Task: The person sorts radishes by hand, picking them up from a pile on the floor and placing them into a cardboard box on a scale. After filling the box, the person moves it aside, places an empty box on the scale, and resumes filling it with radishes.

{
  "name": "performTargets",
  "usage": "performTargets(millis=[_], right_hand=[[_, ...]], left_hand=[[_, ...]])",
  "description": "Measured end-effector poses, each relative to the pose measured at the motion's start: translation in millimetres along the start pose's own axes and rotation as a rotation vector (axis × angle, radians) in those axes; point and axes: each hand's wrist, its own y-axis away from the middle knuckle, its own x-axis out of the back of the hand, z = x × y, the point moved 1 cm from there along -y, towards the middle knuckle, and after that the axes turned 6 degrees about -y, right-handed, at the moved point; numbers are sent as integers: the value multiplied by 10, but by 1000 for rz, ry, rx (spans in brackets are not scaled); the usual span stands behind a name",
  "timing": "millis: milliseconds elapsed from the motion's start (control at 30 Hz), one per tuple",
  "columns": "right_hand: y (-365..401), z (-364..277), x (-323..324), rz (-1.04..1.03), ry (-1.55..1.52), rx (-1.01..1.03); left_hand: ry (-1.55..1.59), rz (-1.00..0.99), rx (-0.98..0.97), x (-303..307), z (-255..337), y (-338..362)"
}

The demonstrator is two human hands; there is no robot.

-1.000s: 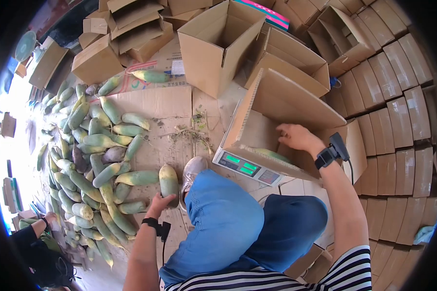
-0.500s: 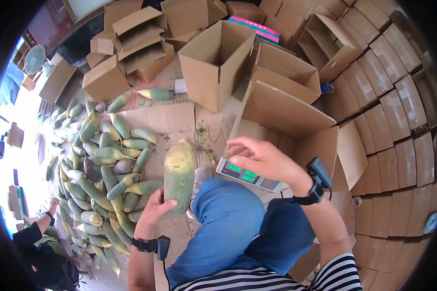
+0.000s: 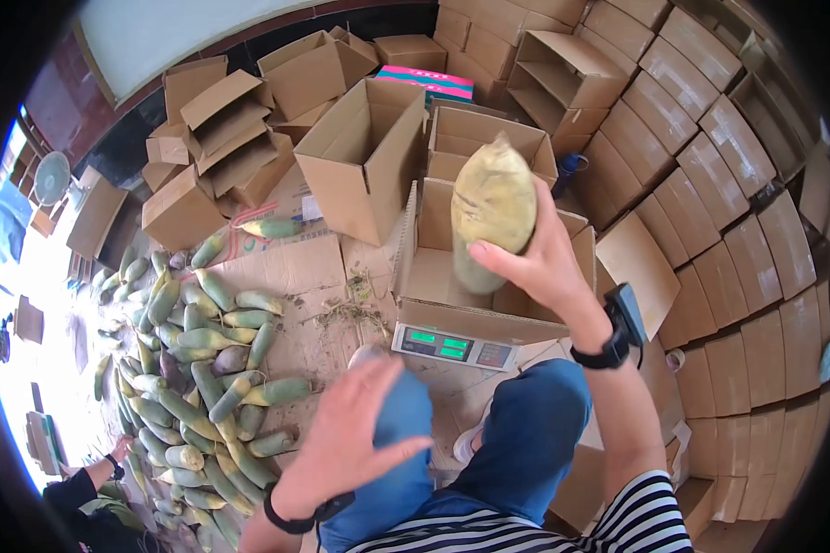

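In the right hand (image 3: 551,267), a green radish (image 3: 493,198) is held over an open box (image 3: 470,321).
Its side is gripped between thumb and partly hidden fingers, presumably so that its bulk is steadied; the left hand (image 3: 346,438), blurred, is held with nothing seen in it, thumb wide of the fingers; the box is set on a lit scale (image 3: 454,348), probably so that its load can be read; other radishes (image 3: 203,369) are heaped leftward, apparently for easy reach.
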Motion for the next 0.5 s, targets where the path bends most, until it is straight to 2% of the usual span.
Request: performTargets(millis=[33,67,133,267,400,500], right_hand=[[-31,164,72,-37,141,-6],[-43,365,129,-78,281,-9],[-23,933,226,-282,378,-67],[178,1857,251,-698,632,-191],[324,2355,157,-885,738,-295],[230,2361,38,-1001,902,-368]], left_hand=[[-151,-21,-46,-68,89,80],[-154,-21,-47,-141,158,144],[-539,106,69,-233,218,241],[-397,201,95,-210,-47,348],[-349,230,109,-185,-182,306],[-328,229,92,-175,-195,255]])
